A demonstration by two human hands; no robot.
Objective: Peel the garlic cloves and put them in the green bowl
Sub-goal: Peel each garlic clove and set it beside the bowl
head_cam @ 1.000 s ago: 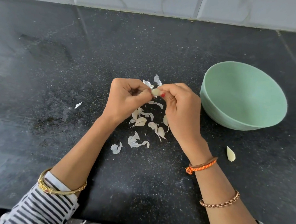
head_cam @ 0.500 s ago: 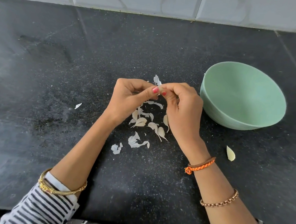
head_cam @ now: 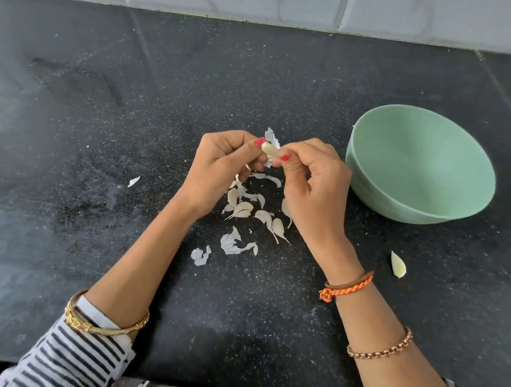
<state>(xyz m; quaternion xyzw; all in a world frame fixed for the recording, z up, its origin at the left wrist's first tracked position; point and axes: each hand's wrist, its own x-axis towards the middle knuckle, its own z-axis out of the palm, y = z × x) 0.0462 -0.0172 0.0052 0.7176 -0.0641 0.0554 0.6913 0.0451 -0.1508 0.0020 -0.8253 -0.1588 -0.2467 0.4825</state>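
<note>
Both hands meet over the middle of the black counter (head_cam: pixel 133 100). My left hand (head_cam: pixel 219 169) and my right hand (head_cam: pixel 312 185) pinch one pale garlic clove (head_cam: pixel 269 149) between thumbs and fingertips. A flake of white skin (head_cam: pixel 272 136) sticks up behind the clove. Several unpeeled cloves (head_cam: pixel 244 209) lie on the counter under the hands. The green bowl (head_cam: pixel 447 206) stands to the right of my right hand; the part of its inside that I see holds nothing. One peeled clove (head_cam: pixel 398 265) lies alone on the counter below the bowl.
Torn white skins (head_cam: pixel 232 244) lie scattered near the cloves, with one more scrap (head_cam: pixel 133 181) off to the left. A tiled wall (head_cam: pixel 261 3) closes the counter at the back. The counter's front edge runs along the bottom of the view.
The thumbs have shifted on the clove. It was hidden between the fingertips half a second ago and now shows bare and pale between the two thumbs.
</note>
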